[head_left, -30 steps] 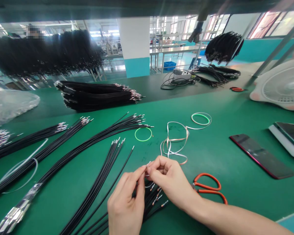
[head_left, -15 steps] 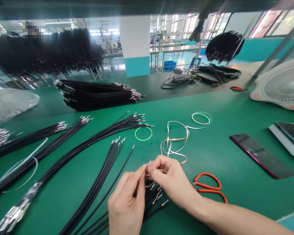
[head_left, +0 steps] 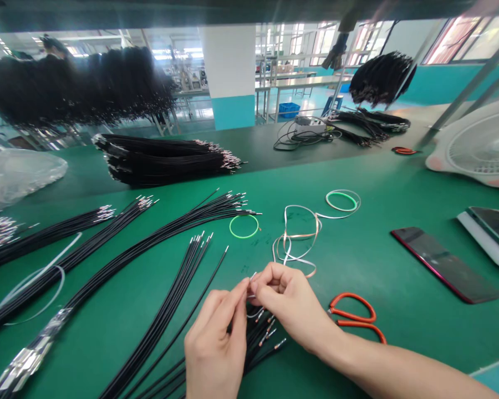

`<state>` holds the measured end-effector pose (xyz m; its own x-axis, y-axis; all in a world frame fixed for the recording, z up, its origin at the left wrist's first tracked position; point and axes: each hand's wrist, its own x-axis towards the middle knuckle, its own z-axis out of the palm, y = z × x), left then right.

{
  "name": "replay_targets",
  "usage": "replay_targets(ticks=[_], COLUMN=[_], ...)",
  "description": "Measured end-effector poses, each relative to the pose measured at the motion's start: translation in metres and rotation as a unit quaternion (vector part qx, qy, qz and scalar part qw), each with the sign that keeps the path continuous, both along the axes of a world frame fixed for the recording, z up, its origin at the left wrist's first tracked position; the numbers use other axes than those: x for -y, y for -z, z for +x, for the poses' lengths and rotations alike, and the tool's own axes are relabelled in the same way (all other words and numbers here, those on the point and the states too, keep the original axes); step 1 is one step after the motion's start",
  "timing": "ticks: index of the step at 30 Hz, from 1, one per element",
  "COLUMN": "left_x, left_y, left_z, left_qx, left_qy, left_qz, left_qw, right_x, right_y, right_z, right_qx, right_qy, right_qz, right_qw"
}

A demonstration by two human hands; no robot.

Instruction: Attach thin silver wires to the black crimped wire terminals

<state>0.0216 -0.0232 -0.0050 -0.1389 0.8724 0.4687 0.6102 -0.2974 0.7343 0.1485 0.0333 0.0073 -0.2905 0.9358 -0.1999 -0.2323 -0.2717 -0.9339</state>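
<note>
Both hands meet at the fingertips low in the middle of the head view. My left hand point(head_left: 218, 332) is closed in a pinch on a thin cable whose pale tip point(head_left: 253, 275) pokes up between the fingers; the rest of it is hidden. Thumb and forefinger of my right hand point(head_left: 285, 293) press together at the same spot, on what looks like a thin white strip point(head_left: 251, 296). Under the hands lie several black cables point(head_left: 270, 332) with metal ends. Beyond the right hand is a tangled white and copper-coloured strip point(head_left: 291, 238).
Orange-handled scissors point(head_left: 353, 313) lie right of my right wrist. More black cable bundles point(head_left: 149, 249) spread across the left. A green ring point(head_left: 244, 226), a phone point(head_left: 441, 263) and a fan point(head_left: 482, 144) are around the green table point(head_left: 336, 177). A person point(head_left: 55, 47) is far back left.
Almost nothing differs. Both hands keep the same pinch at the same spot; the whole view has shifted only very slightly.
</note>
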Motion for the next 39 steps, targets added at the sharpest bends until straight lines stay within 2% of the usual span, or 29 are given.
replay_targets(ticks=[2, 5, 8, 11, 15, 19, 23, 25, 27, 30, 32, 35, 37, 39], left_x=[-0.001, -0.006, -0.014, -0.019, -0.023, -0.025, -0.025, -0.025, -0.023, -0.02, -0.018, -0.015, -0.014, -0.014], left_y=[0.0, 0.0, -0.003, -0.009, -0.013, -0.009, -0.005, -0.003, -0.001, 0.003, 0.005, 0.005, 0.004, 0.002], left_z=[0.0, -0.003, -0.006, -0.009, -0.009, -0.007, -0.008, -0.01, -0.011, -0.013, -0.014, -0.014, -0.013, -0.012], left_qx=[0.031, 0.139, 0.268, 0.344, 0.349, 0.35, 0.368, 0.357, 0.316, 0.174, 0.055, -0.063, -0.078, -0.046], left_qy=[-0.009, -0.013, -0.015, -0.009, -0.017, -0.04, -0.033, -0.023, -0.016, -0.008, 0.001, -0.01, -0.031, -0.042], left_qz=[-0.04, -0.127, -0.214, -0.26, -0.271, -0.254, -0.249, -0.246, -0.229, -0.138, -0.059, -0.008, -0.016, -0.047], left_qw=[0.999, 0.982, 0.939, 0.902, 0.897, 0.901, 0.896, 0.901, 0.921, 0.975, 0.997, 0.998, 0.996, 0.997], right_x=[-0.001, -0.002, -0.003, -0.004, -0.004, -0.003, -0.003, -0.004, -0.005, -0.006, -0.006, -0.005, -0.005, -0.004], right_y=[-0.001, -0.001, 0.0, 0.003, 0.005, 0.007, 0.009, 0.01, 0.01, 0.01, 0.009, 0.008, 0.007, 0.008], right_z=[0.0, 0.0, 0.0, -0.001, -0.002, -0.002, -0.001, -0.002, -0.002, -0.001, -0.001, -0.001, -0.001, -0.001], right_qx=[0.0, 0.013, 0.031, 0.051, 0.079, 0.089, 0.098, 0.1, 0.101, 0.096, 0.088, 0.081, 0.081, 0.086], right_qy=[-0.003, -0.011, -0.021, -0.029, -0.029, -0.038, -0.046, -0.045, -0.037, -0.027, -0.027, -0.033, -0.033, -0.029], right_qz=[-0.002, 0.0, 0.016, 0.034, 0.06, 0.084, 0.097, 0.097, 0.094, 0.094, 0.094, 0.094, 0.093, 0.09], right_qw=[1.0, 1.0, 0.999, 0.998, 0.995, 0.992, 0.989, 0.989, 0.99, 0.991, 0.991, 0.992, 0.992, 0.992])
